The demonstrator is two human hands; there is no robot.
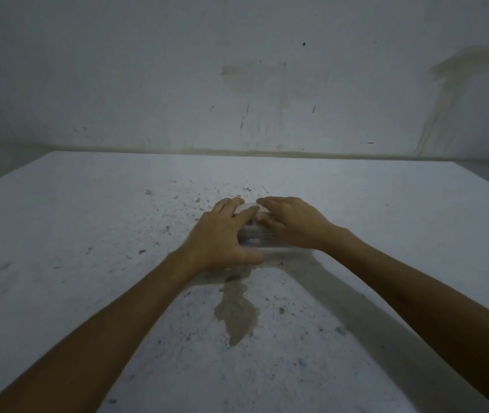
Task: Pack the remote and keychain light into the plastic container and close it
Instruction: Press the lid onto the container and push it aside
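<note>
Forearms: two bare forearms reach from the near corners toward the middle of the table [58,222], converging.
Stain: a brownish patch [236,311] lies on the white, speckled tabletop just near of the hands.
Plastic container: the clear container [256,236] sits at the middle of the table, mostly covered by both hands; blurred, something dark shows faintly through its wall, but what it is cannot be told.
Left hand: the left hand [222,236] lies palm down over the container's left side, fingers spread across the top, thumb on the near edge.
Right hand: the right hand [292,223] lies flat on the container's right side, fingers stretched left, almost meeting the left fingertips at the far edge.
Lid: whether it is seated cannot be told.
Wall: a stained, scuffed grey wall [252,84] rises behind the table's far edge.
</note>
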